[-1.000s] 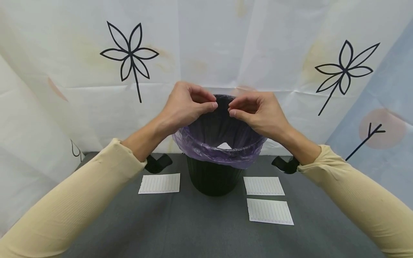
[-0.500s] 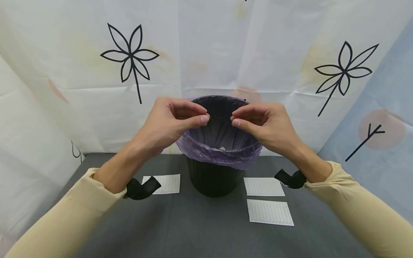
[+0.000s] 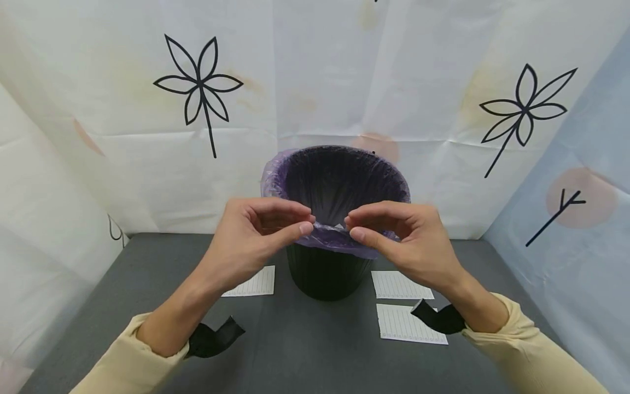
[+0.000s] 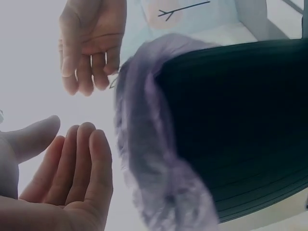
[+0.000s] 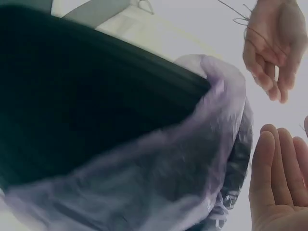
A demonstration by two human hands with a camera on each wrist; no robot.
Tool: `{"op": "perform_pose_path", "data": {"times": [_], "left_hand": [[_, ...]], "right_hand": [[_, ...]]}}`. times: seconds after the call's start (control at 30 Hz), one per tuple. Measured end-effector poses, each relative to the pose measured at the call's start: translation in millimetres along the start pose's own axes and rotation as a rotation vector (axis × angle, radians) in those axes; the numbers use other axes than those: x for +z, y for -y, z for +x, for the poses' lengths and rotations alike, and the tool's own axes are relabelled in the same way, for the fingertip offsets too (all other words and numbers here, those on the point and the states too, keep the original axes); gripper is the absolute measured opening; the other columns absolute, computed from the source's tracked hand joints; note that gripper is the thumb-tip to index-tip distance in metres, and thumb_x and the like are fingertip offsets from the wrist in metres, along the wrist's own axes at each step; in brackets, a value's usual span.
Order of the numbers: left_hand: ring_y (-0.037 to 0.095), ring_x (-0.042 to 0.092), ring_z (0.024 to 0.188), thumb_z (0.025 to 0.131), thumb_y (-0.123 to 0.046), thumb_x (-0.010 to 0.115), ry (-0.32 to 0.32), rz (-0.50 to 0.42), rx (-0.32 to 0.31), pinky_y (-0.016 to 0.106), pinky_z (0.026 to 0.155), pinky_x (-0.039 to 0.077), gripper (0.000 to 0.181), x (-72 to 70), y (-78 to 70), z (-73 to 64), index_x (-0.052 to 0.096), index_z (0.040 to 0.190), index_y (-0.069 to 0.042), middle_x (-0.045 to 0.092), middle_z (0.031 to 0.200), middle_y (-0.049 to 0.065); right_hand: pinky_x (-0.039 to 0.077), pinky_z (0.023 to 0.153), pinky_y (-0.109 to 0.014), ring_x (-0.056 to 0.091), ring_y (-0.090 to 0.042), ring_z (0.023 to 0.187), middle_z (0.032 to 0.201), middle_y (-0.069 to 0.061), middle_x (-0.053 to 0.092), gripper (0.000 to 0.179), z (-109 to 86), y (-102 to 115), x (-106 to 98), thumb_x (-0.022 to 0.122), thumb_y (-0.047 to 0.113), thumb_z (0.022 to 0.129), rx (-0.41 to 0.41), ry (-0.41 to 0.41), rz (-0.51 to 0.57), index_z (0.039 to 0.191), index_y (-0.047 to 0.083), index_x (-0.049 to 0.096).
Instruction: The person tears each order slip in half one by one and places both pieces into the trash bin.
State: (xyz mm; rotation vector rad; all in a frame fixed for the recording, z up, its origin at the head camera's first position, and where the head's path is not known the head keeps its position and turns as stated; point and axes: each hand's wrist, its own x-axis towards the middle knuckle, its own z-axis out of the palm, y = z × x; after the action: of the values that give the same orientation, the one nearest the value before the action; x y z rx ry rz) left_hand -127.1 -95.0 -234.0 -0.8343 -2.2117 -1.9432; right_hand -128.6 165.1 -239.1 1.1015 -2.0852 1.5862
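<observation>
A dark waste bin [image 3: 327, 276] stands at the back of the table, lined with a purple translucent bag [image 3: 274, 172] folded out over its rim. Down inside it shows a small white corner [image 3: 339, 225], probably of paper. Both bare hands hover on the near side of the bin, overlapping its front rim in the head view. The left hand [image 3: 258, 230] has thumb and fingers bent loosely, nothing between them. Facing it, the right hand [image 3: 403, 235] is posed the same way and holds nothing. Both wrist views show the fingers apart from the liner [image 4: 144, 110].
One lined paper slip [image 3: 258, 283] lies left of the bin, partly covered by the left hand. Two more lined slips, an upper one [image 3: 396, 285] and a lower one [image 3: 398, 323], lie to the right. A white sheet [image 3: 320, 65] with drawn flowers hangs behind.
Both hands have come down and back from above the bin's opening to in front of its near rim. The bin and the paper slips have stayed in place.
</observation>
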Motion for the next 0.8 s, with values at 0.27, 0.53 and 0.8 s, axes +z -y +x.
{"op": "perform_pose_path", "data": {"times": [0.27, 0.53, 0.8], "left_hand": [[0.024, 0.074, 0.095, 0.088, -0.005, 0.079, -0.005, -0.042, -0.050, 0.036, 0.083, 0.058, 0.019, 13.0, 27.7, -29.1, 0.077, 0.107, -0.004, 0.076, 0.102, 0.006], [0.026, 0.074, 0.094, 0.088, -0.005, 0.079, -0.027, -0.100, -0.094, 0.037, 0.085, 0.058, 0.019, 18.0, 46.1, -48.5, 0.076, 0.107, -0.003, 0.076, 0.103, 0.010], [0.029, 0.074, 0.097, 0.089, -0.005, 0.078, -0.032, -0.153, -0.144, 0.037, 0.087, 0.057, 0.023, 19.0, 72.0, -61.5, 0.073, 0.111, 0.002, 0.075, 0.105, 0.013]], "right_hand": [[0.058, 0.083, -0.033, 0.072, -0.025, 0.096, 0.104, -0.015, 0.074, 0.024, -30.6, -4, 10, 0.071, -0.015, 0.086, 0.035, -0.042, 0.097, 0.109, -0.006, 0.072], [0.058, 0.083, -0.033, 0.072, -0.027, 0.096, 0.103, -0.017, 0.073, 0.025, -57.1, -18, 26, 0.069, -0.019, 0.086, 0.054, -0.060, 0.183, 0.109, -0.008, 0.071], [0.058, 0.083, -0.036, 0.072, -0.027, 0.097, 0.105, -0.016, 0.074, 0.022, -78.1, -45, 48, 0.068, -0.014, 0.089, 0.160, -0.074, 0.245, 0.110, -0.007, 0.070]]}}
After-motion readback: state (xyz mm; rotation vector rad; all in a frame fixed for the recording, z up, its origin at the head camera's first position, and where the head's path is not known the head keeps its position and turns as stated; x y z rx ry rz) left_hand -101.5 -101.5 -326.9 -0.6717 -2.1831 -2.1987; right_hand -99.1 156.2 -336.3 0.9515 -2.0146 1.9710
